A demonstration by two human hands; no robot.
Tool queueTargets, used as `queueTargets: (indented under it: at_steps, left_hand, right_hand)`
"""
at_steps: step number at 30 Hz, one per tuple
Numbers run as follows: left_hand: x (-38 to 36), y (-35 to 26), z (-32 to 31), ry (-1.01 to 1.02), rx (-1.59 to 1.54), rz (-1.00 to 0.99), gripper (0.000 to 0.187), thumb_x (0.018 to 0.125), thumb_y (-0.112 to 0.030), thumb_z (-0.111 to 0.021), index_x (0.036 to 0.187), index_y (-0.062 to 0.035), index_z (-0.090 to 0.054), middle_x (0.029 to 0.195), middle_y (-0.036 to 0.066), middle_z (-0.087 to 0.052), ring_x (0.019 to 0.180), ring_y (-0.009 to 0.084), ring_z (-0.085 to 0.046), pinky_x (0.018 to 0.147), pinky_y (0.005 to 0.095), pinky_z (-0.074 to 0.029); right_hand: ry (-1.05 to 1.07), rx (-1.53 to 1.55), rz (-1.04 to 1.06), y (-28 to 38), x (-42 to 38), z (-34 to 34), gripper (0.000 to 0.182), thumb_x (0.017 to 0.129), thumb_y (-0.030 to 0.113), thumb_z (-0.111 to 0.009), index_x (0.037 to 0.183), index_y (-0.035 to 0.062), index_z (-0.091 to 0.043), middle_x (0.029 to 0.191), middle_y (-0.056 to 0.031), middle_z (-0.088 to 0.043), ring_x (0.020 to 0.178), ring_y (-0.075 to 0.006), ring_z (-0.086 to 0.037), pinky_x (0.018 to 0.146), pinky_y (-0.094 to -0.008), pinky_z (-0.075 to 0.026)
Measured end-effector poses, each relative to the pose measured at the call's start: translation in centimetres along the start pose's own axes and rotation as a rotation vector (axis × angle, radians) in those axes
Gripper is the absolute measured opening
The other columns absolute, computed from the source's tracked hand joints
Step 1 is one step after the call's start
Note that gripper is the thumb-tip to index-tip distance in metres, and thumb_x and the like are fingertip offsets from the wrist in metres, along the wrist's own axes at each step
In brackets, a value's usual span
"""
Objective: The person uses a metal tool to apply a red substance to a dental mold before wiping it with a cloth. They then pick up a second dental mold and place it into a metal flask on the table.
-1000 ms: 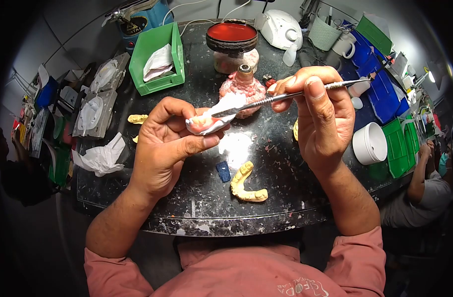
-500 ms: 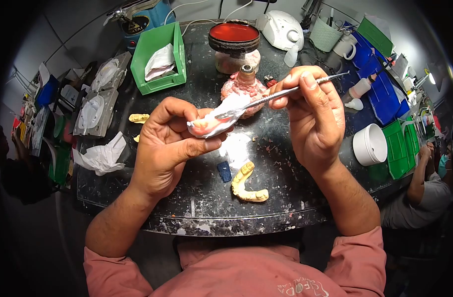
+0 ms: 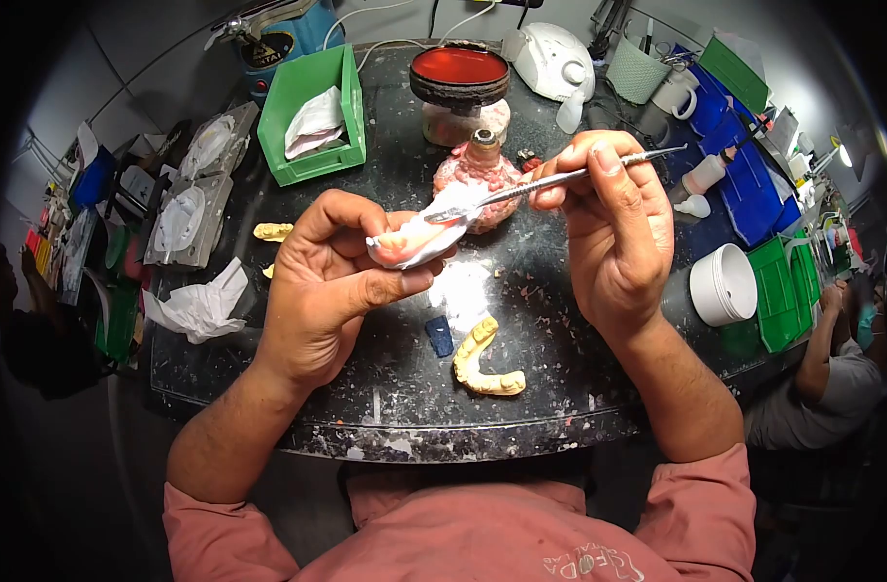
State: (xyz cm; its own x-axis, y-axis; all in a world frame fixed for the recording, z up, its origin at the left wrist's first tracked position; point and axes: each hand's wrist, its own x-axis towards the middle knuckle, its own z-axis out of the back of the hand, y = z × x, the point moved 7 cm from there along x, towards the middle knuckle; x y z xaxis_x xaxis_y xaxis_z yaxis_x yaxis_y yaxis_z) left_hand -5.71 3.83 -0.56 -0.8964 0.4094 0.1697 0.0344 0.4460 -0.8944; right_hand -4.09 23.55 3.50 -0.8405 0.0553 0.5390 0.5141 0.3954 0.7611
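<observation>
My left hand (image 3: 327, 272) is closed round a denture piece (image 3: 402, 250), pink along the base with tooth-coloured parts and white material over its right side. Between the thumb and fingers of my right hand (image 3: 618, 213) is a thin metal wax carver (image 3: 560, 180). Its blade end lies against the white material, while the hooked end points up to the right. Below the hands, a yellow horseshoe-shaped dental model (image 3: 470, 361) lies on the dark bench beside a small dark blue block (image 3: 438, 336). Behind the denture piece stands a burner (image 3: 483, 144) crusted with pink wax.
A pan of red wax (image 3: 460, 68) stands at the back near a green bin (image 3: 303, 145). Crumpled tissue (image 3: 203, 301) and grey flask halves (image 3: 186, 221) lie left. At right are a white tub (image 3: 723, 283) and green trays (image 3: 783, 291). Another person (image 3: 826, 369) sits far right.
The carver's blade has shifted slightly up and right along the white material. My left hand keeps the denture piece in nearly the same place.
</observation>
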Motion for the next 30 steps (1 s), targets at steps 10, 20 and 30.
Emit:
queueTargets:
  at_steps: [10, 20, 30]
  left_hand:
    - [0.0, 0.2, 0.2, 0.001, 0.012, -0.005, 0.037, 0.070, 0.010, -0.067, 0.098, -0.0072, -0.050, 0.106, 0.015, -0.064, 0.100, 0.0276, -0.065, 0.089, 0.0368, -0.053]
    - [0.1, -0.3, -0.5, 0.032, 0.076, -0.080, 0.033, 0.071, 0.010, -0.070, 0.089, -0.0074, -0.049, 0.105, 0.018, -0.064, 0.096, 0.0233, -0.065, 0.087, 0.0351, -0.053]
    - [0.0, -0.8, -0.4, 0.033, 0.097, -0.131, 0.032, 0.072, 0.010, -0.070, 0.088, -0.0067, -0.047, 0.105, 0.019, -0.063, 0.096, 0.0230, -0.065, 0.085, 0.0349, -0.054]
  right_hand:
    - [0.033, 0.015, 0.069, 0.4, 0.5, 0.9, 0.018, 0.100, 0.014, -0.046, 0.102, -0.0013, -0.055, 0.094, -0.0095, -0.061, 0.082, -0.0150, -0.062, 0.079, -0.0271, -0.050]
    - [-0.065, -0.531, 0.289, 3.0, 5.5, 2.5, 0.017, 0.098, 0.012, -0.051, 0.102, -0.0022, -0.059, 0.097, -0.0075, -0.062, 0.087, -0.0135, -0.063, 0.082, -0.0261, -0.050]
    - [-0.030, -0.668, 0.280, 2.1, 6.5, 2.1, 0.018, 0.097, 0.014, -0.053, 0.099, -0.0023, -0.062, 0.094, -0.0063, -0.062, 0.085, -0.0129, -0.064, 0.080, -0.0260, -0.051]
